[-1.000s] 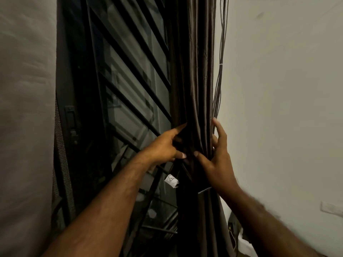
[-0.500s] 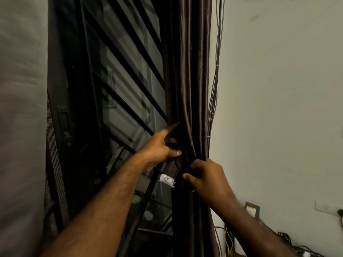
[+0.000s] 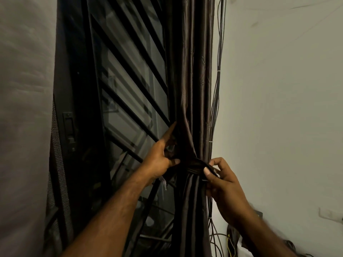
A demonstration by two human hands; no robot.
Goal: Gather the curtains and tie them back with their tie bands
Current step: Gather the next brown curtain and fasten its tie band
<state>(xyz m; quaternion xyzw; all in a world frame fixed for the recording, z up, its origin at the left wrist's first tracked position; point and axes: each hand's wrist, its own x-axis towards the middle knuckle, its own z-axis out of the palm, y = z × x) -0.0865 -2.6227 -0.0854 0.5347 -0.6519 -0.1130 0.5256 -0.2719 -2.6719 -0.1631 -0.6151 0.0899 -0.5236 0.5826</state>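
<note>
No writing, label, brand, number or sign can be read anywhere in view. A small pale tag (image 3: 164,183) is seen just below the left hand (image 3: 157,162), beside the curtain (image 3: 193,89), but any marking on it is too small and blurred to be made out.

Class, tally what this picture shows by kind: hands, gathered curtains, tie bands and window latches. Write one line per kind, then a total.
hands: 2, the left hand and the right hand
gathered curtain: 1
tie band: 1
window latch: 1
total: 5
</note>
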